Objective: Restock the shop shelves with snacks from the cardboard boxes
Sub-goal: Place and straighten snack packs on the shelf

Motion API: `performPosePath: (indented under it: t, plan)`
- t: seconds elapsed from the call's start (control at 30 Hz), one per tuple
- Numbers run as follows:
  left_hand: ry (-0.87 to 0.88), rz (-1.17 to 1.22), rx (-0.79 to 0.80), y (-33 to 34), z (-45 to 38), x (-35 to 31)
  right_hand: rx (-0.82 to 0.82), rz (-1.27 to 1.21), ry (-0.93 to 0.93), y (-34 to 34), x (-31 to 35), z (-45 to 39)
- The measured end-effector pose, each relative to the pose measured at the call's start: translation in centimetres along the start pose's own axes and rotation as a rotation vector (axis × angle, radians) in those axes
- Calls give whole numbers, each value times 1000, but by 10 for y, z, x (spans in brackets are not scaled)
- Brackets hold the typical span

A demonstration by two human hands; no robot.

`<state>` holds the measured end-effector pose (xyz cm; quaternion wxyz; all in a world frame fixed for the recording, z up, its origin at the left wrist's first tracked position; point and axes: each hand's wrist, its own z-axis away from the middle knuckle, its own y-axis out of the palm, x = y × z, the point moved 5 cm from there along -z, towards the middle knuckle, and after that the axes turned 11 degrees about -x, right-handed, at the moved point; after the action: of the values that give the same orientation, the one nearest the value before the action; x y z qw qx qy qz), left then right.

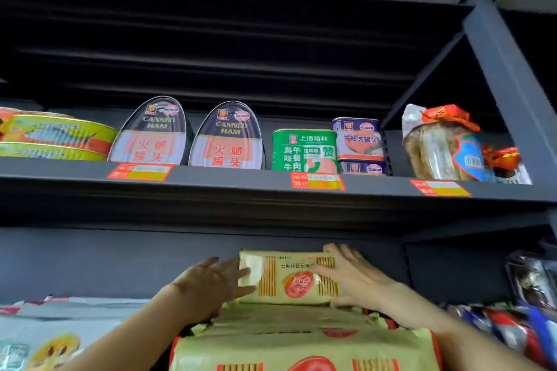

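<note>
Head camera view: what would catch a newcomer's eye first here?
Low in the middle, the left hand and right hand press flat against the ends of a yellow biscuit pack atop a row of the same packs. On the shelf above stand two canned ham tins, with a green luncheon meat can to their right.
</note>
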<state>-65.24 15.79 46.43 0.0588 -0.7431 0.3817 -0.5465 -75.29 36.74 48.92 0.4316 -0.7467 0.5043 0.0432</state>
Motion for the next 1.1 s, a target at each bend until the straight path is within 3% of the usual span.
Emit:
performPosePath:
  t: [0.17,0.37,0.8,1.03,1.1]
  plan:
    - [-24,-7,77,4,1,2,-9,1,-88,-3,1,-4]
    - [-57,3,17,-12,3,-2,-7,59,-146,-16,5,6]
    - [-93,40,-65,-58,53,-1,96,-32,-54,-88,30,65]
    - [-210,97,-138,-73,111,17,123,-304,220,-125,24,79]
    - [-242,110,-184,-76,132,18,93,-334,183,-140,42,77]
